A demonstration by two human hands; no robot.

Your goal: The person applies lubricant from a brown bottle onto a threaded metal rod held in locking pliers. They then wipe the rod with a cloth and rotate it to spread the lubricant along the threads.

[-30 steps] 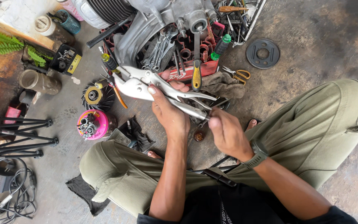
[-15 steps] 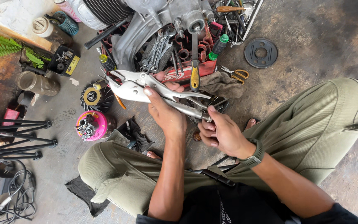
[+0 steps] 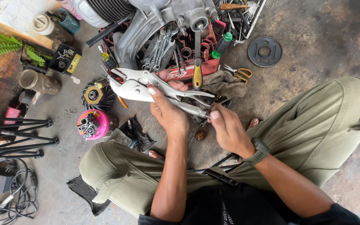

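Observation:
My left hand (image 3: 168, 112) grips silver locking pliers (image 3: 140, 86) by the body, jaws open and pointing left. My right hand (image 3: 229, 129) pinches the knob at the end of the pliers' handle (image 3: 201, 112). Both hands are held above my crossed legs in olive trousers (image 3: 313, 133). Just beyond the pliers lies a red tool tray (image 3: 188, 71) with wrenches and a yellow-handled screwdriver (image 3: 197, 71).
An engine block (image 3: 146, 16) sits at the top. A pink cup of small parts (image 3: 91, 124), a finned round part (image 3: 93, 95), a black disc (image 3: 264, 51), yellow-handled scissors (image 3: 239, 73), a rag (image 3: 223, 83), black tripod legs (image 3: 17, 137) and cables (image 3: 9, 196) lie around.
My right hand has moved up to the handle end of the pliers. The pliers have shifted a little lower in view; my left hand keeps its grip.

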